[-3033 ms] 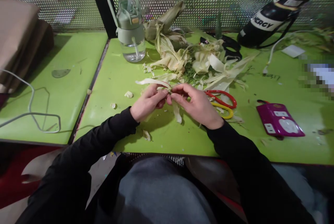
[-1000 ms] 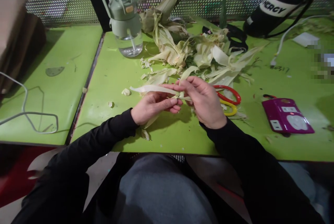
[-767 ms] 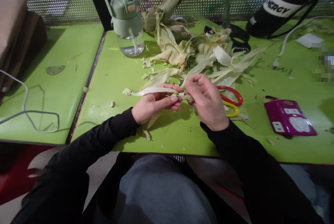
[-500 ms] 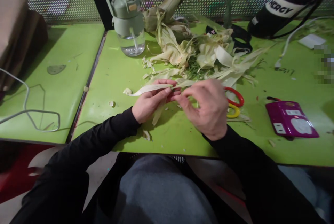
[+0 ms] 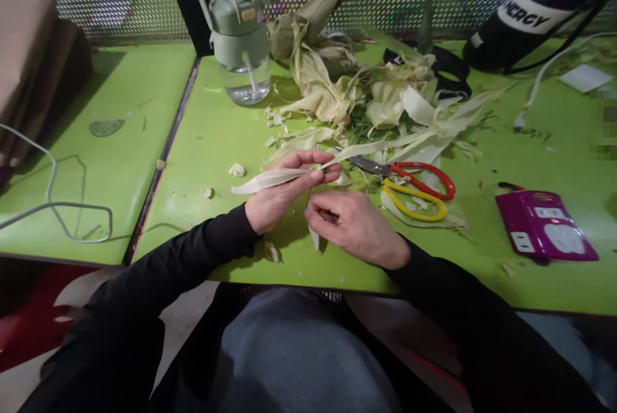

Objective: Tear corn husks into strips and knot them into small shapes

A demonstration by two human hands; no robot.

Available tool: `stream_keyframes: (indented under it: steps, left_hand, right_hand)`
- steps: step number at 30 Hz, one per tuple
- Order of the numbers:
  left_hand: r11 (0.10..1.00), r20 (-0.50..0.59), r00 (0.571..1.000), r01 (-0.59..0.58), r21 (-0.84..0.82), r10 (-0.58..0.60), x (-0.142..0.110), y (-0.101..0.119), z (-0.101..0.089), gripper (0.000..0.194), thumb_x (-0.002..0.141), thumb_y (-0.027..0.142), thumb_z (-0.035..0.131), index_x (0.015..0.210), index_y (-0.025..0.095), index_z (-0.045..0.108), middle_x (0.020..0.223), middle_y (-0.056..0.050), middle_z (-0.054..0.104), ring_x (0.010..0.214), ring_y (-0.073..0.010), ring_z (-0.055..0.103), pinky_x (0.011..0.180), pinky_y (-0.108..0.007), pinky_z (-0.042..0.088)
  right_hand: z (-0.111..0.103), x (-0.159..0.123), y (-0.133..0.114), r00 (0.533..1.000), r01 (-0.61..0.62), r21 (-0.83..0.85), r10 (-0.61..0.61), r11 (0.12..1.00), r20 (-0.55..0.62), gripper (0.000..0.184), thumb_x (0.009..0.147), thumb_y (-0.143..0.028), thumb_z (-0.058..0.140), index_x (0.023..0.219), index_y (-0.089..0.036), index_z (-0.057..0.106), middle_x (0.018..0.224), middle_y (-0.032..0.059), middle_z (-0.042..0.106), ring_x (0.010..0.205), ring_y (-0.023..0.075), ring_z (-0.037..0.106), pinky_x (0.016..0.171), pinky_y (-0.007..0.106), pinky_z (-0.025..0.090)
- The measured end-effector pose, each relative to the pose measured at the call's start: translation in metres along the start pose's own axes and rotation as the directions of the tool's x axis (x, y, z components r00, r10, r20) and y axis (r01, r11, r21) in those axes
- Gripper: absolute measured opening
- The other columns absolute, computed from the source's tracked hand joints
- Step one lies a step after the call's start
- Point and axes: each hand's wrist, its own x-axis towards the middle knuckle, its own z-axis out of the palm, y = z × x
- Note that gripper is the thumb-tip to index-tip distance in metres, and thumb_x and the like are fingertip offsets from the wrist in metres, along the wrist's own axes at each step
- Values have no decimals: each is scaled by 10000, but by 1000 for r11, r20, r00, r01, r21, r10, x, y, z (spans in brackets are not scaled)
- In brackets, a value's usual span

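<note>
Three corn-husk strips [image 5: 272, 180] came together above the green table [image 5: 173, 194], near its front edge, where the thumb and fingers of the left hand [image 5: 286, 191] pinched them. One strip pointed to the left edge, another to the back right corner. The third hung down, and the right hand [image 5: 354, 223] had its fingers curled closed on it. Scissors [image 5: 388, 170] with red and yellow handles lay near, before the husk pile [image 5: 332, 105] toward the back edge.

We observe pale husk strips [image 5: 272, 180] meeting at a greenish centre [image 5: 317, 169]. We find them splayed above the worktop [image 5: 207, 137].
</note>
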Motion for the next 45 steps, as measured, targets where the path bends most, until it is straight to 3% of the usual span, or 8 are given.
stream_keyframes:
  steps: [8, 11, 15, 18, 21, 28, 35, 45]
  left_hand:
    - [995, 23, 998, -56, 82, 55, 4, 7, -5, 166, 912, 257, 711, 1049, 167, 688, 1118, -63, 734, 1032, -174, 744, 988, -332, 591]
    - [984, 79, 995, -65, 165, 53, 6, 13, -12, 187, 906, 215, 703, 1084, 159, 683, 1185, -78, 717, 1064, -186, 737, 1000, -343, 586]
    - [951, 176, 980, -142, 276, 95, 8, 18, -20, 312, 908, 147, 658, 1219, 170, 647, 1314, -99, 672, 1175, -201, 692, 1032, -344, 564]
    - [895, 182, 972, -211, 392, 149, 10, 18, -22, 282, 917, 180, 652, 1198, 154, 661, 1252, -103, 703, 1165, -191, 684, 1043, -336, 546]
    - [884, 154, 977, -197, 423, 144, 12, 18, -22, 248, 891, 221, 698, 1130, 156, 690, 1187, -92, 735, 1105, -185, 702, 1016, -333, 554]
    - [949, 160, 987, -58, 311, 8, 12, 16, -21, 238, 826, 210, 770, 1054, 151, 735, 1064, -69, 773, 942, -147, 735, 925, -295, 582]
    - [905, 109, 990, -126, 406, 89, 9, 16, -20, 316, 834, 368, 791, 1036, 130, 743, 1079, -109, 770, 976, -161, 723, 926, -303, 568]
    - [949, 184, 978, -150, 276, 101, 8, 17, -16, 241, 845, 343, 786, 955, 131, 756, 951, -59, 770, 879, -141, 727, 859, -274, 600]
  right_hand:
    - [-10, -2, 2, 979, 45, 156, -75, 987, 192, 295, 871, -221, 548, 592, -204, 451, 521, -65, 425, 482, 76, 345, 523, 264, 269]
    - [-15, -1, 4, 978, 52, 200, -90, 979, 189, 301, 880, -244, 559, 605, -210, 442, 540, -62, 421, 498, 83, 367, 525, 261, 296]
    - [-15, -1, 7, 995, -99, 314, 89, 944, 46, 75, 879, -224, 552, 806, -212, 542, 730, -6, 608, 650, 135, 552, 614, 278, 422]
    - [-12, -2, 8, 971, -231, 480, 228, 847, 64, 76, 947, -298, 531, 953, -223, 537, 725, -21, 583, 614, 132, 546, 579, 273, 438]
    - [-10, -2, 6, 975, -181, 393, 216, 902, -46, 212, 992, -401, 522, 879, -225, 552, 621, -56, 434, 528, 107, 410, 513, 264, 326]
    - [-12, -3, 3, 968, -65, 122, 93, 990, -234, 229, 976, -275, 504, 755, -216, 510, 603, -46, 438, 541, 105, 393, 558, 285, 314]
    - [-11, -6, -4, 972, -39, 36, 46, 999, -231, 252, 962, -241, 500, 714, -219, 461, 569, -60, 369, 492, 91, 330, 541, 284, 286]
    - [-9, -13, -4, 981, 115, 34, -108, 993, -159, 244, 909, -173, 529, 675, -208, 468, 539, -79, 387, 471, 66, 337, 528, 248, 297]
